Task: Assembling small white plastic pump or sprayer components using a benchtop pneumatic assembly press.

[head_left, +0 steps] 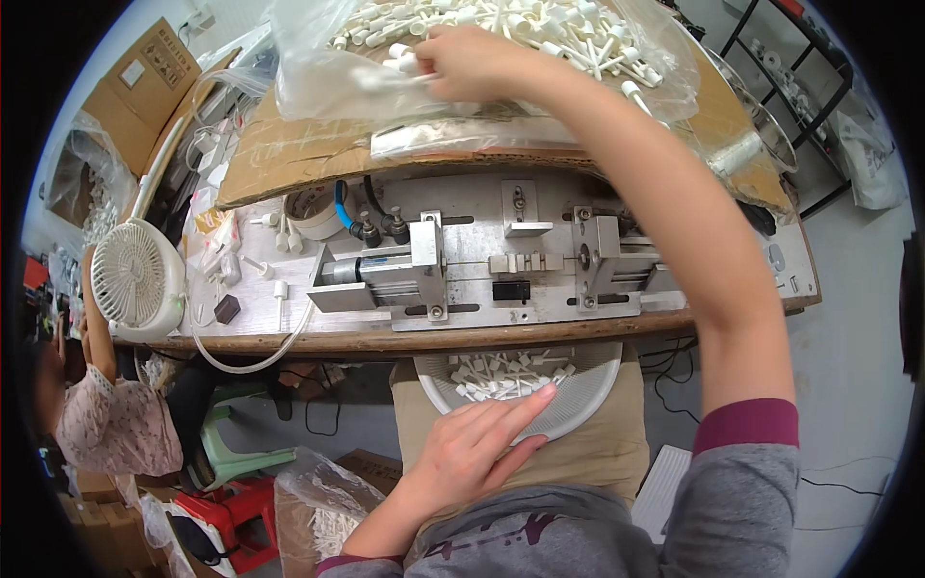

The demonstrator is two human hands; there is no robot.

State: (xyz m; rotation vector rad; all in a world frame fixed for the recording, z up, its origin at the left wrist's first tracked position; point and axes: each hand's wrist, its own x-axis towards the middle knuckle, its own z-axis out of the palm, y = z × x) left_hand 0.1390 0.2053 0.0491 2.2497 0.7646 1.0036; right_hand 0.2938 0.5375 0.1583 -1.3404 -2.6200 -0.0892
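My right hand [472,65] is stretched far forward over a heap of white plastic stems with wide cylindrical heads [578,37]. Its fingers are pinched on one or more of these white pieces [403,64], blurred at the fingertips. Beneath lies a clear plastic bag [318,67]. In my lap rests a white mesh basket [590,393], and more white stemmed pieces [496,374] lie in it. My left hand [472,448] lies with fingers extended across the basket's near rim, holding nothing that I can see.
A metal clamping fixture [515,275] with cylinders stands on the bench, below a cardboard sheet [289,154]. To the left are a tape roll [316,214], a white fan [140,275] and another person [111,414]. A green stool [236,448] and red stool [231,530] stand lower left.
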